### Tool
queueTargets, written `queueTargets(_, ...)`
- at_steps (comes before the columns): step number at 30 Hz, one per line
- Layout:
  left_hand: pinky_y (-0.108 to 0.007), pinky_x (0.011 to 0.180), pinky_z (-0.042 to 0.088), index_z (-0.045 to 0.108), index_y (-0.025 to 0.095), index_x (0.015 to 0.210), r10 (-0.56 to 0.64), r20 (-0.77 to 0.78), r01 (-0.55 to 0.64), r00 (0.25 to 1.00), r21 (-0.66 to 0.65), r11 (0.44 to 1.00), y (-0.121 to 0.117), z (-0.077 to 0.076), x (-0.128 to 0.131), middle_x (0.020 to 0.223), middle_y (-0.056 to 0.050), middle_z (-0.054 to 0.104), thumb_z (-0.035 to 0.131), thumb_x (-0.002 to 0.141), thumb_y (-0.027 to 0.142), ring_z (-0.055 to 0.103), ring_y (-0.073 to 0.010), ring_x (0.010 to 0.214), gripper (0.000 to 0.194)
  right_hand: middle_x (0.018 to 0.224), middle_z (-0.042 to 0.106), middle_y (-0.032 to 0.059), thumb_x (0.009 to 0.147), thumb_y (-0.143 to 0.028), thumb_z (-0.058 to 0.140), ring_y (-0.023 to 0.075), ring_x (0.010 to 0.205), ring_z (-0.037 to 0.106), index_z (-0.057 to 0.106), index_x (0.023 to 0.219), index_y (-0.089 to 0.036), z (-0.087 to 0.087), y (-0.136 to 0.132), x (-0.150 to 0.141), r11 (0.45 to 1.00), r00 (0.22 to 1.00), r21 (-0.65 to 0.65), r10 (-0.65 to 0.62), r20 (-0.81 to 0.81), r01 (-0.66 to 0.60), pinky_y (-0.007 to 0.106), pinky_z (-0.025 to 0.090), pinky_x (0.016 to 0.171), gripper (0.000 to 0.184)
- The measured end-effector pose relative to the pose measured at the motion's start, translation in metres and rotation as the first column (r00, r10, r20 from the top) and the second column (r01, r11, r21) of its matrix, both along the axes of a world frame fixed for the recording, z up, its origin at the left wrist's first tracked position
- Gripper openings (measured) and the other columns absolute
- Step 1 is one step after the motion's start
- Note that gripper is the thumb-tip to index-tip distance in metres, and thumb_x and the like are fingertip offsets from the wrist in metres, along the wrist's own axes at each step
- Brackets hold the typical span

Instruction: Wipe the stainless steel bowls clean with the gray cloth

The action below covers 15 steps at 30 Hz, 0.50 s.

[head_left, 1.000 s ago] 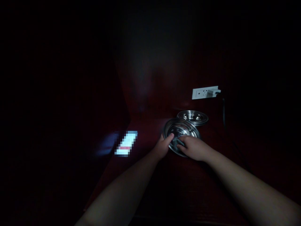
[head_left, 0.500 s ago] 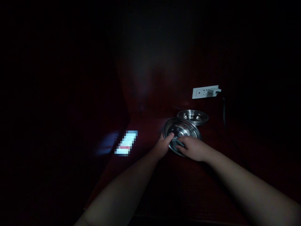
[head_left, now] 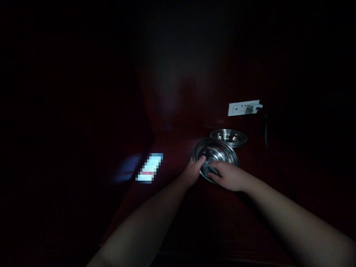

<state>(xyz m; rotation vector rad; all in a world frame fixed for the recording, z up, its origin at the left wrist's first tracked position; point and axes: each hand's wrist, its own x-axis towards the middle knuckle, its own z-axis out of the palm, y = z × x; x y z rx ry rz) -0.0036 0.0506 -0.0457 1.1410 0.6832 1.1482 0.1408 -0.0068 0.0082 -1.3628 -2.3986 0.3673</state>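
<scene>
Fingers of both hands sit nearly where they were half a second ago, so the work inside the steel bowl (head_left: 219, 149) seems to continue in place. The left hand (head_left: 192, 172) pinches the tilted bowl's left rim, thumb inside, other fingers hidden; behind, the bowl partly covers stacked dishes (head_left: 229, 138). The right hand (head_left: 230, 175) curls its fingers around a dark greenish piece (head_left: 206, 169), perhaps cloth, mostly hidden.

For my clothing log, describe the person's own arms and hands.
The left hand and right hand are bare, without gloves. No sleeve shows on either forearm, and no watch or bracelet at the wrists. The light is too dim, and parts too hidden, to rule out rings or small markings.
</scene>
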Motion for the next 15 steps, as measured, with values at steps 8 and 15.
queueTargets(8,-0.041,0.102,0.035,0.053,0.018,0.117,0.009,0.037,-0.009,0.999,-0.005,1.0,0.0036,-0.0047,0.0012,0.113,-0.01,0.062,0.064,0.071,0.04,0.056,-0.0237,0.109,0.052,0.091,0.066,0.0085,0.08,-0.026,0.047,0.0191,0.08,0.059,0.061,0.091,-0.017,0.0011,-0.0004,-0.0011,1.0,1.0,0.004,0.013,-0.017,-0.013,0.031,0.044,0.075,0.02)
queueTargets(15,-0.041,0.101,0.036,0.053,0.018,0.116,0.008,0.005,-0.008,1.0,-0.019,1.0,0.0,0.0,0.0003,0.115,-0.01,0.061,0.064,0.072,0.041,0.055,-0.0239,0.11,0.051,0.09,0.066,0.0074,0.08,-0.025,0.047,0.0184,0.079,0.058,0.061,0.09,-0.017,0.0015,-0.0006,-0.0011,0.999,0.999,0.003,0.033,-0.029,-0.033,0.03,0.043,0.075,0.019)
